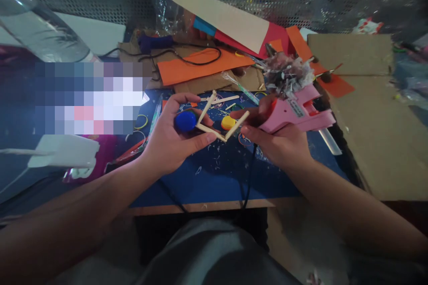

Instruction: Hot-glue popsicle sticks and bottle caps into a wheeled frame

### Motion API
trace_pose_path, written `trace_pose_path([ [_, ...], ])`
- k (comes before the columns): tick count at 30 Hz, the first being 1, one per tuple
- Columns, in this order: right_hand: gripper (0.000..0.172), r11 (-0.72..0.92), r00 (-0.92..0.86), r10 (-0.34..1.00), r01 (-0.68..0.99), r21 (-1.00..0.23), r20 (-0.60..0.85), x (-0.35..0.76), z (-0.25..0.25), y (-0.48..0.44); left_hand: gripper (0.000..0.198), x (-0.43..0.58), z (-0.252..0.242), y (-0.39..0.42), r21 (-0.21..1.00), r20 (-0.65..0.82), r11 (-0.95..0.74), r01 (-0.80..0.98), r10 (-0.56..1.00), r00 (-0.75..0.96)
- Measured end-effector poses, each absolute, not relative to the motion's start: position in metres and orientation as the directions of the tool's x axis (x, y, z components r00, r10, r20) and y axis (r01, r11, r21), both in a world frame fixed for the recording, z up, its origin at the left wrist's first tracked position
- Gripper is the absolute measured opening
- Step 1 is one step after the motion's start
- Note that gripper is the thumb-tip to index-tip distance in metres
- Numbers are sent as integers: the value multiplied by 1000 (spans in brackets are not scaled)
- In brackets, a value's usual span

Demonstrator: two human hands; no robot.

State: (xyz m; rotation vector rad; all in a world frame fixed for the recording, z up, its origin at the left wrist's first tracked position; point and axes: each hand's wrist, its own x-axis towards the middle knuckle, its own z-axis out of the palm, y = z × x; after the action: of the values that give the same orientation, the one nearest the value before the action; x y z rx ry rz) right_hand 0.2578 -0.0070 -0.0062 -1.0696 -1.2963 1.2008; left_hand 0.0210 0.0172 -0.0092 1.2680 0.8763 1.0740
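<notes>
My left hand [167, 140] pinches a small frame of pale wooden sticks [211, 132], its thumb on the lower stick. The sticks join at angles and the top side is open. A pink glue gun [290, 113] lies in my right hand [284, 142], a clear glue stick [330, 141] jutting from its rear. My right thumb and fingertips are close to the frame's right stick; whether they touch it I cannot tell. Behind the frame are a blue round cap [186, 121] and a yellow round piece [228, 122] on the blue table.
Loose sticks [227, 99], rubber bands and scraps litter the blue tabletop [214, 182]. Orange sheets [200, 67], cardboard [384, 133] and a dark blue corded tool [155, 42] lie around. A ball of grey shreds [289, 73] is behind the glue gun. A white charger [63, 156] stands left; a black cord [250, 173] hangs over the front edge.
</notes>
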Motion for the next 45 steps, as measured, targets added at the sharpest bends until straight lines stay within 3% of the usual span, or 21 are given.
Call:
trace_pose_path([
  [4,61,74,-130,988,-85,-994,84,259,-4,-7,75,22,-11,17,971,-2,84,-222,938,348],
  [9,53,63,-237,968,-78,-995,79,259,-3,-6,84,21,-13,19,953,-36,148,-265,922,387],
  [17,42,138,-249,958,-46,-989,145,256,-3,-9,86,24,-12,23,902,-112,255,-348,917,382],
  [24,38,212,-223,954,18,-977,203,256,-2,-12,84,24,-11,22,896,-111,270,-353,904,412],
  [30,42,163,-208,964,-22,-986,164,256,-2,-13,82,25,-11,21,882,-116,284,-375,904,411],
  [38,45,166,-190,969,45,-985,155,257,-7,-14,80,25,-11,20,894,-118,277,-353,904,411],
  [45,39,160,-209,966,27,-987,151,256,-7,-14,83,26,-11,20,889,-127,283,-360,908,400],
])
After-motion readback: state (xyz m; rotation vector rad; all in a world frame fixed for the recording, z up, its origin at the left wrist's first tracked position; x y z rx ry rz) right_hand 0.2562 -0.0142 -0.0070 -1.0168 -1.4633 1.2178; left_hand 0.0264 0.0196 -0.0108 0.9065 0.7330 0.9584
